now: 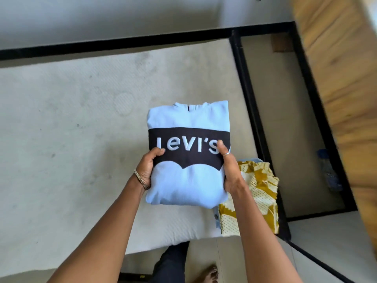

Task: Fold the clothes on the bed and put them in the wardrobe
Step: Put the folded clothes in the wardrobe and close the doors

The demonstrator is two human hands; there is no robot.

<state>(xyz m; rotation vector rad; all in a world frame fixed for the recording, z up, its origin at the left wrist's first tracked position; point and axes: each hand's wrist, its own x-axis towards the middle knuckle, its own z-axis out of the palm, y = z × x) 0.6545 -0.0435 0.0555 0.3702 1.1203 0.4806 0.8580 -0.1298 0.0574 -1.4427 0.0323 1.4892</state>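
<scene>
A folded light-blue sweatshirt [188,180] with a black band and white lettering is held above the bare mattress [71,129]. My left hand [148,167] grips its left edge, thumb on top over the black band. My right hand [228,170] grips the right edge the same way, thumb on the lettering. Beside and below the sweatshirt, a yellow and white patterned garment [259,193] lies on a light-blue denim piece [216,218] at the mattress's right edge.
A black bed frame [248,94] borders the mattress on the far and right sides. A wooden panel [342,78] stands at the right. A plastic bottle [328,170] lies on the floor beside the frame. My feet [208,272] are on the tiled floor.
</scene>
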